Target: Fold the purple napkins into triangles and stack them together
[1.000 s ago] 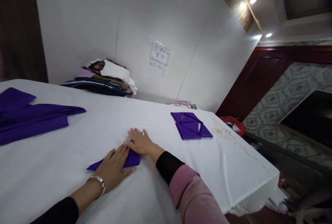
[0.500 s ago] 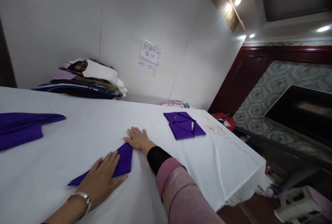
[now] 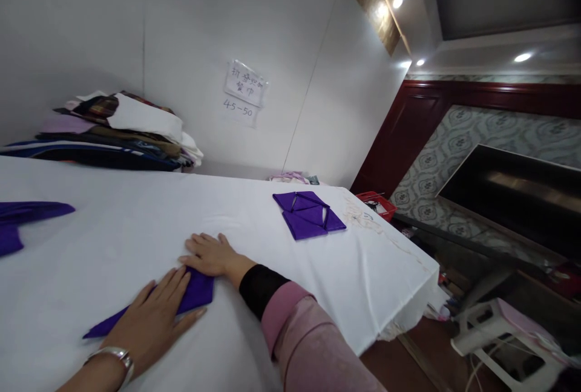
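Observation:
A folded purple napkin (image 3: 198, 291) lies on the white tablecloth (image 3: 254, 331), with a long point toward the lower left. My left hand (image 3: 152, 313), a silver bracelet at its wrist, rests flat across the napkin's middle with fingers stretched out. At the napkin's upper edge, my right hand (image 3: 213, 254) lies palm down with fingers spread, covering its upper corner. Farther right on the cloth sits a finished-looking square of folded purple cloth (image 3: 306, 215) with crossing flaps. More purple cloth (image 3: 27, 213) lies at the left edge of view.
A pile of folded clothes (image 3: 122, 132) stands behind the table by the grey wall. Paper signs (image 3: 246, 83) hang on that wall. A red basket (image 3: 385, 205) is past the far right corner. A white and pink stool (image 3: 503, 331) stands on the floor at right.
The view has turned slightly, so most things sit farther left. My right hand has moved down over the napkin's upper corner. My left hand still lies flat on it.

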`<state>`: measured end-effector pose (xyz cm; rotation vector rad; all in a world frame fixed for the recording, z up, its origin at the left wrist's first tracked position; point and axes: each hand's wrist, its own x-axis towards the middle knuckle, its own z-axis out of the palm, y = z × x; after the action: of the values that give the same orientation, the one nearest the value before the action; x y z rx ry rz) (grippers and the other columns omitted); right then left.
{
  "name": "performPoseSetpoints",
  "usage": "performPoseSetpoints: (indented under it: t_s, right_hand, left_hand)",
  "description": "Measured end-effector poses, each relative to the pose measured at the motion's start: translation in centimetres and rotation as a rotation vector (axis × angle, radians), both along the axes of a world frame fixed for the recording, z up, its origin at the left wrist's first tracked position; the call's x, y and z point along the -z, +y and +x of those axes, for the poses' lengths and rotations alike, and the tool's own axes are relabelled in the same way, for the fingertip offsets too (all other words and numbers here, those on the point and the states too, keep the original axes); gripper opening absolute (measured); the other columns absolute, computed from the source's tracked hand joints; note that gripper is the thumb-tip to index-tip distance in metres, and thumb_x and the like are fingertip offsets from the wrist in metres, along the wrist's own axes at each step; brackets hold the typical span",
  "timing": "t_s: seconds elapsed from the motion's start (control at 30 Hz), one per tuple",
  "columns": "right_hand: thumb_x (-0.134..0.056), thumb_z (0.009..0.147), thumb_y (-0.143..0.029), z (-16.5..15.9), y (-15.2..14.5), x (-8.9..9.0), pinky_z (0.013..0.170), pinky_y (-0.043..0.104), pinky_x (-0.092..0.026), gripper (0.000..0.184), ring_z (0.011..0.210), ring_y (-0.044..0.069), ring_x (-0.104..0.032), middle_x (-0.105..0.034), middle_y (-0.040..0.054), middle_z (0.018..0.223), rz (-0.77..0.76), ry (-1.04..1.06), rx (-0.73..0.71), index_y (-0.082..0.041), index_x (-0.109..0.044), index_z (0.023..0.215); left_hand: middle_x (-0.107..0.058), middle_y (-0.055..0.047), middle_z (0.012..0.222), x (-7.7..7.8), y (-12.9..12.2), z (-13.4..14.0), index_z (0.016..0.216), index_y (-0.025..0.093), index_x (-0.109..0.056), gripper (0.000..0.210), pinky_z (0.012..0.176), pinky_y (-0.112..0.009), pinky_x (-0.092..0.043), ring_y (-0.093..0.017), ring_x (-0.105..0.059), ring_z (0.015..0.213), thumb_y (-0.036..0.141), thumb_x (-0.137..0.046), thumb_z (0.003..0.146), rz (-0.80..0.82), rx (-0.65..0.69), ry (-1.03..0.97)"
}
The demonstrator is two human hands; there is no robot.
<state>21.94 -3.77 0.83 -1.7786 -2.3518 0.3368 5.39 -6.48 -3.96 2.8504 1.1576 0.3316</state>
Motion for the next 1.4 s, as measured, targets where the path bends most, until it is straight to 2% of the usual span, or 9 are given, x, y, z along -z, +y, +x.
performPoseSetpoints:
  t_s: [0.27,0.33,0.4,0.53,0.7,0.9,1.0,1.1,1.4]
  right_hand:
    - [-0.018,0.092,-0.056,2.1,0.4,-1.0,0.109,0.053,-0.009,0.063,0.139,0.022,-0.01,-0.016,0.0104,0.151,-0.023,0.081,0.263,-0.018,-0.022,0.142]
    - [-0.018,0.092,-0.056,1.9,-0.7,-1.5,0.11,0.051,-0.007,0.063,0.14,0.021,-0.006,-0.014,0.0097,0.152,0.03,0.089,0.23,-0.018,-0.02,0.143]
    - [-0.021,0.093,-0.055,1.3,-2.2,-1.6,0.111,0.049,-0.003,0.061,0.14,0.019,-0.005,-0.015,0.0077,0.152,0.082,0.063,0.107,-0.02,-0.021,0.143]
    - [-0.023,0.092,-0.056,0.6,-4.1,-0.8,0.111,0.049,-0.006,0.059,0.139,0.018,-0.013,-0.024,0.0066,0.15,0.021,0.023,-0.065,-0.023,-0.026,0.141]
    - [-0.024,0.094,-0.052,1.9,-2.8,-0.1,0.109,0.054,-0.009,0.056,0.138,0.02,-0.015,-0.024,0.0071,0.149,-0.008,0.044,-0.027,-0.021,-0.028,0.14]
    - [-0.023,0.093,-0.054,2.7,-2.8,-1.5,0.109,0.053,-0.014,0.06,0.138,0.023,-0.015,-0.023,0.0121,0.149,0.048,0.063,0.185,-0.016,-0.028,0.139]
    - [-0.026,0.092,-0.054,1.3,-4.7,-2.1,0.112,0.046,-0.009,0.059,0.139,0.019,-0.012,-0.023,0.007,0.15,0.125,0.022,0.074,-0.021,-0.026,0.14]
    - [-0.029,0.092,-0.054,0.0,-6.0,-1.7,0.114,0.039,-0.01,0.053,0.137,0.015,-0.019,-0.032,-0.0015,0.146,0.119,-0.029,-0.051,-0.029,-0.03,0.139]
    - [-0.029,0.093,-0.051,2.2,-3.0,0.1,0.111,0.052,-0.007,0.052,0.138,0.017,-0.016,-0.026,0.0036,0.149,-0.05,0.063,0.021,-0.026,-0.032,0.139]
  left_hand:
    - [-0.028,-0.017,0.146,-1.8,-1.0,0.2,0.136,0.003,-0.035,0.087,0.11,-0.048,-0.019,-0.03,-0.024,0.136,0.065,-0.035,0.074,-0.067,-0.02,0.082]
    - [-0.027,-0.016,0.146,-1.8,-1.0,0.2,0.136,0.003,-0.035,0.087,0.111,-0.048,-0.019,-0.03,-0.023,0.137,0.065,-0.035,0.075,-0.08,-0.02,0.076]
    - [-0.028,-0.016,0.146,-1.7,-1.0,0.1,0.136,0.003,-0.036,0.086,0.111,-0.048,-0.019,-0.03,-0.023,0.136,0.065,-0.035,0.075,-0.084,-0.017,0.06]
    - [-0.033,-0.018,0.143,-1.6,-1.0,0.1,0.134,0.003,-0.039,0.085,0.11,-0.049,-0.02,-0.031,-0.025,0.136,0.064,-0.036,0.075,-0.082,-0.009,0.046]
    - [-0.033,-0.017,0.144,-1.8,-0.9,0.1,0.135,0.004,-0.039,0.083,0.109,-0.05,-0.021,-0.031,-0.026,0.135,0.062,-0.037,0.074,-0.077,-0.007,0.028]
    - [-0.033,-0.019,0.144,-1.4,-0.5,0.1,0.133,0.001,-0.041,0.085,0.109,-0.051,-0.022,-0.033,-0.026,0.135,0.062,-0.039,0.073,-0.077,0.006,0.013]
    - [-0.038,-0.018,0.142,-1.0,-0.3,0.1,0.131,0.003,-0.044,0.081,0.108,-0.051,-0.023,-0.034,-0.03,0.133,0.061,-0.039,0.075,-0.035,0.025,-0.017]
    - [-0.039,-0.017,0.142,-1.0,-0.3,0.1,0.129,0.006,-0.047,0.078,0.108,-0.05,-0.024,-0.033,-0.031,0.133,0.061,-0.04,0.076,0.008,0.021,-0.025]
    - [-0.032,-0.019,0.145,-2.0,-1.3,0.3,0.135,0.004,-0.037,0.082,0.108,-0.048,-0.02,-0.031,-0.027,0.135,0.06,-0.037,0.076,-0.083,-0.005,0.001]
